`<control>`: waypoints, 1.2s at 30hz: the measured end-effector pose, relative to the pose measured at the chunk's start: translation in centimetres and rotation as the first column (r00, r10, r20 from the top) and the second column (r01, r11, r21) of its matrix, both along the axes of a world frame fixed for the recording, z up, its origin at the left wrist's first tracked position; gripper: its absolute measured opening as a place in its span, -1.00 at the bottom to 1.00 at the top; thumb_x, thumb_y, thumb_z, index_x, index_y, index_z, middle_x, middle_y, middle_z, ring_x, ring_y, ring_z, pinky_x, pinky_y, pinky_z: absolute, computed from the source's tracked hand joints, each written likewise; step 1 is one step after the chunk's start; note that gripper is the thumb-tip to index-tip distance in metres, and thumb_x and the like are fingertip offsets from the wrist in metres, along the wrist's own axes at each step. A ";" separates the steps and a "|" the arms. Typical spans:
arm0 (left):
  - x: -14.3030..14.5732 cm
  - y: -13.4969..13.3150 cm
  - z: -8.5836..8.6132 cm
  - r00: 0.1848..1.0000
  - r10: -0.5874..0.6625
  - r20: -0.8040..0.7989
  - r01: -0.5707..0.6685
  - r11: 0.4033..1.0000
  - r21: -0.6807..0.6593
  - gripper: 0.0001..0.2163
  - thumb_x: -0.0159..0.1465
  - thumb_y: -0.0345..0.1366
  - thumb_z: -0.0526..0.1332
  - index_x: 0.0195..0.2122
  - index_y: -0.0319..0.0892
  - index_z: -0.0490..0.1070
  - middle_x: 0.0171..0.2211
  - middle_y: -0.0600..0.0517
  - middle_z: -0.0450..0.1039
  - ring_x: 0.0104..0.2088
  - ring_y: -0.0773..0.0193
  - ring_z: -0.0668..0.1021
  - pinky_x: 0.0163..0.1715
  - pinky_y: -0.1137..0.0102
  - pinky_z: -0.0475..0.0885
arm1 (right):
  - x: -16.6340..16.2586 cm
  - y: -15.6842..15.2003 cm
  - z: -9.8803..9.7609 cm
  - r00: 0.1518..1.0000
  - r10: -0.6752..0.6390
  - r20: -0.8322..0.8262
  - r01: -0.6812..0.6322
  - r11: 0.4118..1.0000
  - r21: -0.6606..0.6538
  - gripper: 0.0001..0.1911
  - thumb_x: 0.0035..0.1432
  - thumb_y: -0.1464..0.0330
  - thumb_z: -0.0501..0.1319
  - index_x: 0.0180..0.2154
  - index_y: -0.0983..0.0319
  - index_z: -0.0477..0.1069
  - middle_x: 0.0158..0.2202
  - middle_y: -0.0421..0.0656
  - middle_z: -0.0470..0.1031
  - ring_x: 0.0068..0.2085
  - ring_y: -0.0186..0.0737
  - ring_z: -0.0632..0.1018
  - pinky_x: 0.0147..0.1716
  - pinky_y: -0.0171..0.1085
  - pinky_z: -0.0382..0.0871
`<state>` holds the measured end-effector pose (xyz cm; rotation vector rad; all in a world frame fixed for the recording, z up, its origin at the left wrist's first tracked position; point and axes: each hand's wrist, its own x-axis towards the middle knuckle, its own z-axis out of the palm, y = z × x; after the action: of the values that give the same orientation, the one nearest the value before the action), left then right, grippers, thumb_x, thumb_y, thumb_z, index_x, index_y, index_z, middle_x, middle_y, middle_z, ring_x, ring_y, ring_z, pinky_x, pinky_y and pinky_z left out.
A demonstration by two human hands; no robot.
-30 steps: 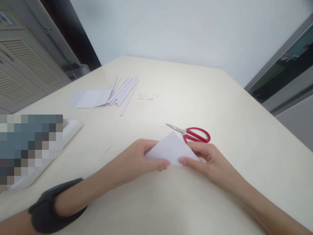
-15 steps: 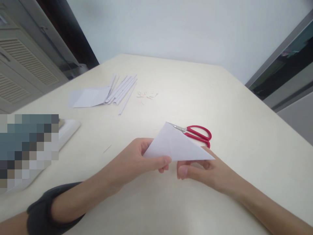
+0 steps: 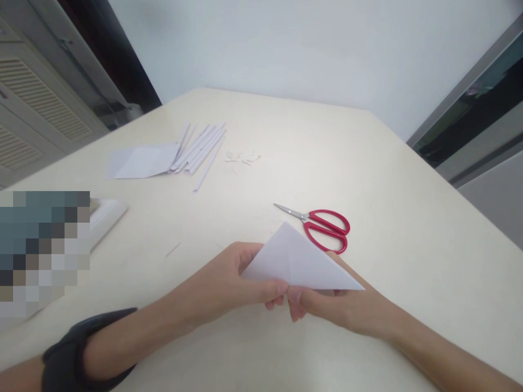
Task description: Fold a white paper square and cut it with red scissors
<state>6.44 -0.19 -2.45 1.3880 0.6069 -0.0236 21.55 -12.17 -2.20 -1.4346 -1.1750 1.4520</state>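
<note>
A white paper folded into a triangle (image 3: 300, 261) is held just above the cream table (image 3: 388, 179). My left hand (image 3: 231, 280) pinches its left corner between thumb and fingers. My right hand (image 3: 339, 305) lies under the paper's right half with its fingers curled up against the lower edge; most of that hand is hidden by the sheet. Red-handled scissors (image 3: 324, 228) lie closed on the table just beyond the paper's tip. A dark band sits on my left wrist.
At the far left lie a flat white sheet (image 3: 139, 161), several thin rolled paper sticks (image 3: 200, 149) and small paper scraps (image 3: 243, 157). A white tray-like object (image 3: 104, 218) sits at the left edge beside a blurred patch. A wall rises behind the table.
The triangle was lifted and turned so its long edge now points right. My right hand slid from the top of the paper to underneath it; both hands drew slightly nearer to me.
</note>
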 end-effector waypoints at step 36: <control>-0.1 0.7 -0.1 0.976 -0.184 0.113 0.185 0.983 0.001 -0.84 0.19 -0.37 0.21 -0.47 -0.22 0.56 -0.51 0.08 0.52 -0.55 0.43 0.39 -0.52 0.56 0.31 | 0.5 0.0 -1.4 0.944 -0.015 -0.329 -0.011 0.997 -0.076 -0.70 0.12 0.58 0.11 -0.48 0.20 0.55 -0.46 -0.31 0.53 -0.42 -0.41 0.46 -0.37 -0.47 0.36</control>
<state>6.33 0.51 -2.53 1.4231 0.3823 -0.0962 22.00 -12.13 -3.60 -1.1814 -0.9156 1.6750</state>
